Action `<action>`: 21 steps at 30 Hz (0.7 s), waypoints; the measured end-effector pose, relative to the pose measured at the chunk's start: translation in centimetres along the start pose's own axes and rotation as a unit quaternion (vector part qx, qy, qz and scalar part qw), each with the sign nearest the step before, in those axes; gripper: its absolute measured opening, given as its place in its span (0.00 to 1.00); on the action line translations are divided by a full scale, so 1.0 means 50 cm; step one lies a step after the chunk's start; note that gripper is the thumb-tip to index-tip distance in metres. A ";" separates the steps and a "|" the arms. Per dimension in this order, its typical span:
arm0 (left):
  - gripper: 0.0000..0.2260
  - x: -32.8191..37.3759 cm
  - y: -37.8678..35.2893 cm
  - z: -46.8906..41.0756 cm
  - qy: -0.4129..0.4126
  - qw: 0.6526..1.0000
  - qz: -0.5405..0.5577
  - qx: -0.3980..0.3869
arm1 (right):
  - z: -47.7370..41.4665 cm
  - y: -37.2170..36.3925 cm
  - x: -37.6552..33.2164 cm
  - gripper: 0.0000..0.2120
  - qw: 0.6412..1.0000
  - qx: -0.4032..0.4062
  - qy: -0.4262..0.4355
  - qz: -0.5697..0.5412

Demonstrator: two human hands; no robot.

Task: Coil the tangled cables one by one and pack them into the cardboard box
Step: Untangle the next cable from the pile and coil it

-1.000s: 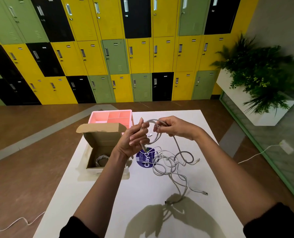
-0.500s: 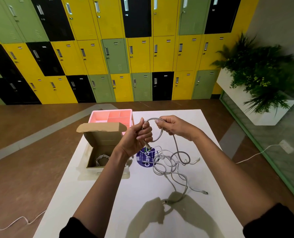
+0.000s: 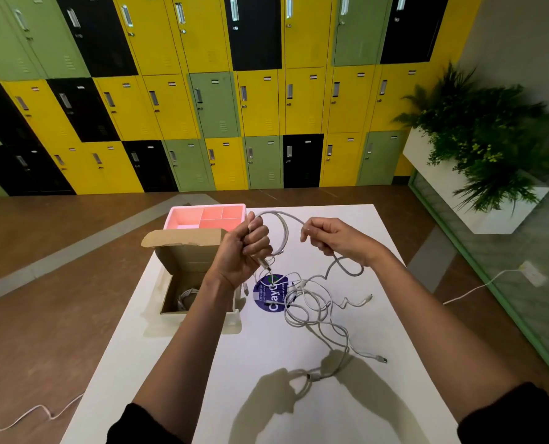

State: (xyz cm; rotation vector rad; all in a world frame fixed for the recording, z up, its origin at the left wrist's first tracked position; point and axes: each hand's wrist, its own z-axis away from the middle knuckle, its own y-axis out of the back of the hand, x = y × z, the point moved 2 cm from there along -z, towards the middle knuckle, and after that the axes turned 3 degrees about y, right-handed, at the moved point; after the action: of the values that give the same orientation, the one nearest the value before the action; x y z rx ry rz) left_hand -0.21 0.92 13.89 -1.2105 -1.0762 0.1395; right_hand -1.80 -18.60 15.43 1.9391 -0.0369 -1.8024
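Your left hand (image 3: 247, 248) fingers curl tight round a round loop of smooth grey cable (image 3: 284, 232); your right hand (image 3: 334, 240) fingers pinch its run. The tangled cables (image 3: 311, 306) lie on the matte white bench (image 3: 298, 405), beside the open cardboard box (image 3: 189, 254).

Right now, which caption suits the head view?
Left hand grips white cable loops, right hand holds its slack, beside the open cardboard box.

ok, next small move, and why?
Probably bring the right hand to the left hand to lay another loop: the left grips a small coil of pale grey cable, and slack runs from the right hand into the tangle on the white table.
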 end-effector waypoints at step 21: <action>0.18 -0.010 -0.016 -0.014 -0.106 0.976 -0.160 0.101 | 0.005 -0.105 0.043 0.12 0.952 -0.148 -0.141 0.229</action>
State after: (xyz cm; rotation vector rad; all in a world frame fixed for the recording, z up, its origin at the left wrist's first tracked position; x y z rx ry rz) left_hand -0.32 -0.20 14.25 -0.8390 -1.3947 0.1272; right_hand -3.36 -14.80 11.50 1.3215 -0.2726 -1.6395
